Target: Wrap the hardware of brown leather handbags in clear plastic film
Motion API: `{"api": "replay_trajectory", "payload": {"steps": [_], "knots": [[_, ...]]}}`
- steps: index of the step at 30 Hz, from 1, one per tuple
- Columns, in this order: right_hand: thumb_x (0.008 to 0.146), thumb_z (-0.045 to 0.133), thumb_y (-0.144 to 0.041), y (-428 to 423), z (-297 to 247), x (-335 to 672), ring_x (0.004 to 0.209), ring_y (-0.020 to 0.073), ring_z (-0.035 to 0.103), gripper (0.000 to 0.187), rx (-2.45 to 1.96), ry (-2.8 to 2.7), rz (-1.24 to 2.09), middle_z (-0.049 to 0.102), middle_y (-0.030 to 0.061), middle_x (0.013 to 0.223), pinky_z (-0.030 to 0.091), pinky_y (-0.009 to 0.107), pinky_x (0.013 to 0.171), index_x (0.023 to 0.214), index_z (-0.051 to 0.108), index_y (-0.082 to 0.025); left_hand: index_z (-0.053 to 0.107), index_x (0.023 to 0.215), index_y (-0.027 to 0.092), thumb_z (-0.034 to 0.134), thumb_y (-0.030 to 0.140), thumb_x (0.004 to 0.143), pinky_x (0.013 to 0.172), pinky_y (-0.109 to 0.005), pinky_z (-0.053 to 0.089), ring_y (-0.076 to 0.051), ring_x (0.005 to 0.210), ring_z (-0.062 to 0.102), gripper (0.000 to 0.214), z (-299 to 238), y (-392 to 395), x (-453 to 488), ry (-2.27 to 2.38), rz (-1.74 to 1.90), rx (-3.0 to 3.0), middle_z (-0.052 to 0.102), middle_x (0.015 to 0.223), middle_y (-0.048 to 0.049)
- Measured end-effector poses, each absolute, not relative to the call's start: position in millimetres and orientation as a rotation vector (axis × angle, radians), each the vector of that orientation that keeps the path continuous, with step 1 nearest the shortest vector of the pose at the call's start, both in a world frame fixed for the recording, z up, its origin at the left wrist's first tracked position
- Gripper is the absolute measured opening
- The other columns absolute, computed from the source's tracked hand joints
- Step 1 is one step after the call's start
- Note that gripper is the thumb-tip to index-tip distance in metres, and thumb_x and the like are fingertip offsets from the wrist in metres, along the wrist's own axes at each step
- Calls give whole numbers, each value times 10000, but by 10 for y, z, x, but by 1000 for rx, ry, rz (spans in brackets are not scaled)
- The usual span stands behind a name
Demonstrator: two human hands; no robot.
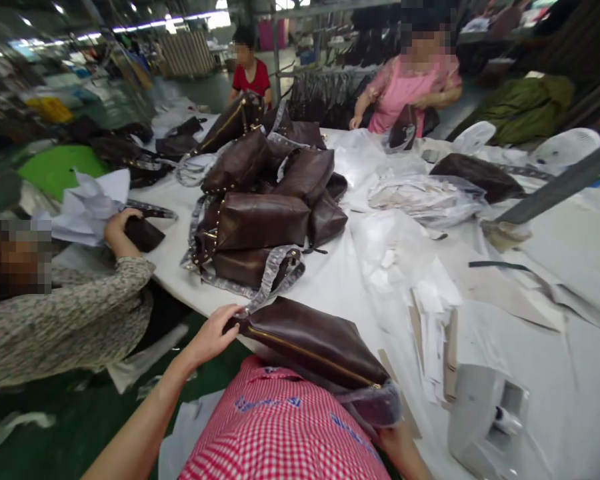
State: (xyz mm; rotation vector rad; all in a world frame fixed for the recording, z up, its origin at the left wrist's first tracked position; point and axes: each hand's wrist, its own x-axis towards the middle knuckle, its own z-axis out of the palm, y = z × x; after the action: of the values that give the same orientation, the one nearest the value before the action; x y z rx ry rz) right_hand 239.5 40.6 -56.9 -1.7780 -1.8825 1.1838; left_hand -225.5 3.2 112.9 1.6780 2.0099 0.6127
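Observation:
A dark brown leather handbag with a gold zipper lies at the table's near edge, against my checked apron. My left hand grips the bag's left end, where a plastic-wrapped strap meets it. At the bag's right end my right hand is low beside a plastic-covered part; its fingers are hidden beneath the bag. Just beyond is a heap of similar brown handbags, several with studded edges and wrapped straps.
To the left, a co-worker's hand touches white paper and a dark bag. Another person in a pink apron handles a bag across the table. A tape dispenser, card strips and plastic sheets lie to the right, near a slanted post.

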Motion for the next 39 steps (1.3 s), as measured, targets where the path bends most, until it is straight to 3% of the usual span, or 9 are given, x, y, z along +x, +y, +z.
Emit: {"api": "replay_trajectory", "payload": {"steps": [6, 12, 17, 20, 23, 25, 28, 32, 39], "knots": [[685, 549, -522, 851, 286, 2399, 829, 360, 661, 382, -1957, -1807, 1057, 725, 125, 904, 507, 525, 793, 901, 701, -247, 602, 1070, 154, 477, 170, 827, 949, -478, 415, -248, 957, 549, 273, 1213, 41, -2320, 2029, 252, 1950, 628, 987, -110], [755, 684, -346, 1270, 1417, 1007, 1176, 316, 529, 201, -1140, -1900, 1074, 664, 76, 1164, 261, 522, 1118, 941, 723, -280, 615, 894, 198, 394, 95, 872, 1022, -459, 373, -196, 863, 529, 245, 1512, 254, -1949, 1980, 501, 2257, 583, 837, -46], [704, 769, -308, 1348, 1481, 33, 1238, 327, 471, 687, -504, -2389, 1337, 578, 115, 1279, 290, 554, 1087, 1333, 503, -236, 614, 901, 184, 409, 113, 889, 1080, -474, 323, -189, 857, 539, 217, 1636, 390, -1706, 1938, 572, 2356, 595, 835, -41], [693, 780, -307, 1363, 1341, -248, 974, 282, 582, 536, -421, -2582, 1353, 627, 101, 1030, 467, 452, 877, 1176, 589, -173, 622, 1020, 209, 517, 168, 845, 1111, -519, 268, -215, 951, 562, 209, 1692, 313, -1843, 1850, 584, 2193, 636, 944, -52], [682, 789, -260, 1388, 1312, -304, 864, 219, 569, 431, -461, -2606, 1343, 582, 47, 929, 467, 340, 768, 1070, 618, -181, 426, 1369, 259, 667, 293, 739, 1096, -471, 327, -268, 1209, 493, 675, 1592, 87, -2221, 1705, 688, 1806, 545, 1323, -92], [665, 789, -205, 1390, 1353, -277, 877, 196, 556, 407, -518, -2570, 1336, 557, 22, 929, 447, 299, 761, 1037, 623, -208, 341, 1430, 261, 623, 377, 774, 1085, -430, 354, -266, 1296, 444, 724, 1382, -8, -2495, 1717, 817, 1440, 456, 1441, -94], [630, 797, -175, 1353, 1423, -247, 873, 182, 541, 391, -576, -2552, 1324, 542, 1, 911, 428, 277, 757, 981, 633, -227, 541, 1246, 170, 519, 500, 806, 1057, -438, 376, -294, 1219, 525, 550, 978, 157, -2707, 1861, 938, 1023, 582, 1305, -141], [616, 803, -181, 1294, 1454, -263, 851, 175, 534, 403, -580, -2557, 1322, 542, -4, 906, 421, 275, 753, 983, 645, -236, 617, 1004, 160, 663, 536, 641, 984, -403, 425, -293, 1132, 566, 524, 690, 844, -2491, 1785, 1055, 925, 663, 1124, -126], [612, 824, -259, 1363, 1440, -118, 863, 175, 556, 397, -708, -2449, 1277, 561, 1, 926, 446, 268, 756, 975, 666, -238, 652, 803, 111, 707, 572, 605, 610, -287, 474, -170, 624, 598, 505, 1278, 1617, -2051, 1432, 926, 940, 641, 671, -32]]}}
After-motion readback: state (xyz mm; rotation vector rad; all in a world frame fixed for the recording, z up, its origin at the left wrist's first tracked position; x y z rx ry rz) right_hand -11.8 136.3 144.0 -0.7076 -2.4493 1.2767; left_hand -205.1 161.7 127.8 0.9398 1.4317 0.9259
